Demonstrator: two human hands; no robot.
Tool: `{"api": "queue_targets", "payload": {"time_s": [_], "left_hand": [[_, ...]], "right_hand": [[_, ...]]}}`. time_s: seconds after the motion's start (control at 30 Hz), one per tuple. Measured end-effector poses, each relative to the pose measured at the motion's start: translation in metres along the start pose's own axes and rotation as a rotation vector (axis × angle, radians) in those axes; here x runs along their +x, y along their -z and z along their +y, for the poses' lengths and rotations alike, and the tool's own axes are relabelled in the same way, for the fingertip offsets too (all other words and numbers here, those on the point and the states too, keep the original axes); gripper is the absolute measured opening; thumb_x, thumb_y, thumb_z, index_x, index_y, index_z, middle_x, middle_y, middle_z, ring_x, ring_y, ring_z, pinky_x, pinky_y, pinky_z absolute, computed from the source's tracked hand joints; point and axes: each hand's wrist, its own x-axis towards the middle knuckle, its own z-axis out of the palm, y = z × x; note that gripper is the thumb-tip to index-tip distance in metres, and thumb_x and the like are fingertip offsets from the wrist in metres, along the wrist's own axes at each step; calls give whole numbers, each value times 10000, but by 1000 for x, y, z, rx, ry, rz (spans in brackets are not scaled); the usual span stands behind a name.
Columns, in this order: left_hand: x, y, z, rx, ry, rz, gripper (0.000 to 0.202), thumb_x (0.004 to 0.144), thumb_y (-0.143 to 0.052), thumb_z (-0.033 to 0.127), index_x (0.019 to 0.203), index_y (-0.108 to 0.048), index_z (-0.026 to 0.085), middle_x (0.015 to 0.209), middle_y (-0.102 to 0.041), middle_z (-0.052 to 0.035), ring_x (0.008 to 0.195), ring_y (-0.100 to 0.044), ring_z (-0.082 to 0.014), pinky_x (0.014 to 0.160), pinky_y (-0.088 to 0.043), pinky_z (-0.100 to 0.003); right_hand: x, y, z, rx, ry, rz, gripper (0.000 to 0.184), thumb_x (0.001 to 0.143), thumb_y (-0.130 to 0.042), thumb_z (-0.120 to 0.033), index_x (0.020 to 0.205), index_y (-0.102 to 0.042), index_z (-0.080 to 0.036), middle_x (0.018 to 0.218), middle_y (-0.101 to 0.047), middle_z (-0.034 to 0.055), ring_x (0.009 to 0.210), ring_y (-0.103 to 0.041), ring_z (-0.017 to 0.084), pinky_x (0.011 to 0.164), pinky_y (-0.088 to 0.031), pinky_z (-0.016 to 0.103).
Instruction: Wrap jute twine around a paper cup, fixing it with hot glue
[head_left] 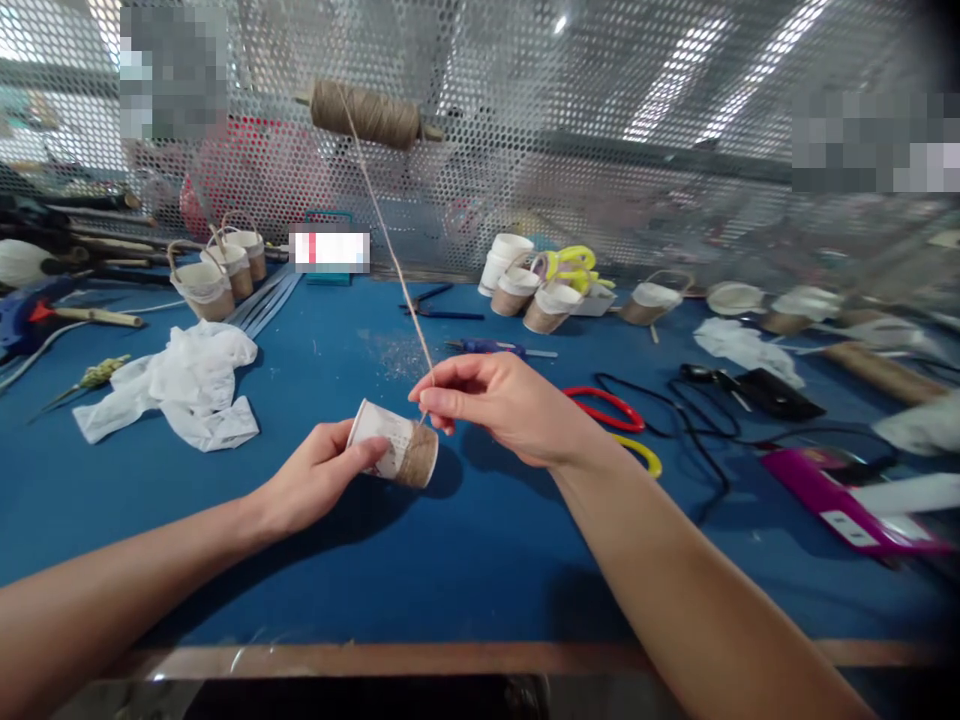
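Observation:
My left hand (326,470) is closed around a white paper cup (382,432), tilted on its side above the blue table. Brown twine is wound round the cup's lower part, toward its base at the right. Between thumb and fingers, my right hand (480,400) pinches the twine (397,265) close to the cup. From there the strand runs up to a spool of brown twine (365,113) on a rod in front of the perforated metal screen.
Cups with twine and handles (204,292) stand at the back left, others (553,306) at the back middle. White cloth (180,380) lies left. Pliers (442,305), a blue-handled tool (487,347), red-handled scissors (611,405), black cable (709,465) and a purple power strip (840,500) lie about.

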Motion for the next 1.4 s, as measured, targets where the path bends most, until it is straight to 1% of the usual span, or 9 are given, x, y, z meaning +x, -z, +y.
{"api": "queue_targets", "payload": {"time_s": [0.2,0.33,0.47,0.67,0.8,0.93,1.0,1.2,1.4], "left_hand": [[-3,-1,3,8,16,-12,312,795,-470,327,932,-641,106,841,-685,-49,802,-578,-191,772,-448,-285],[-5,1,3,84,-37,-55,327,814,-450,342,955,-639,116,897,-678,-50,827,-577,-190,802,-439,-280],[-8,3,0,162,-93,-68,345,835,-428,363,984,-627,123,903,-667,-50,817,-574,-190,782,-444,-283],[-8,3,-2,195,-117,-56,341,835,-421,373,909,-627,112,855,-654,-50,765,-561,-177,745,-444,-275],[-7,2,1,139,-72,-43,326,815,-440,356,915,-631,111,867,-662,-50,783,-564,-176,768,-438,-269],[-3,0,4,98,14,34,338,785,-460,370,868,-644,99,799,-671,-51,730,-572,-176,708,-453,-263],[-1,0,4,76,38,55,336,780,-469,369,877,-644,100,797,-673,-51,718,-576,-172,697,-456,-260],[-3,0,4,64,1,10,327,786,-461,355,883,-655,111,807,-675,-45,738,-576,-165,714,-456,-250],[-6,0,4,81,-48,-20,324,802,-455,346,901,-639,99,835,-671,-51,763,-562,-165,754,-444,-255]], "right_hand": [[-2,0,6,-41,21,94,165,658,-683,-312,722,-658,-162,652,-612,-16,604,-518,88,598,-407,237],[1,-2,12,-92,17,113,192,663,-672,-349,713,-645,-165,671,-605,-11,640,-525,103,642,-407,256],[2,-4,16,-135,21,131,189,655,-674,-345,687,-621,-166,645,-571,-20,615,-494,105,621,-395,259],[2,-5,18,-146,18,145,179,655,-671,-322,679,-596,-161,626,-536,-30,591,-456,95,586,-369,245],[-1,-3,13,-161,27,146,182,668,-659,-328,685,-592,-160,627,-534,-26,590,-452,96,581,-363,245],[-5,-3,8,-211,31,148,206,700,-623,-368,689,-591,-165,624,-538,-18,583,-459,103,567,-367,251],[-6,-3,8,-232,33,159,223,706,-613,-387,689,-590,-165,622,-541,-13,583,-462,108,561,-367,254],[-2,-5,13,-238,27,208,237,677,-641,-396,678,-585,-165,615,-543,-15,577,-453,107,561,-363,256],[0,-6,14,-282,7,210,213,705,-613,-361,665,-577,-155,588,-505,-30,544,-406,90,523,-325,241]]}}
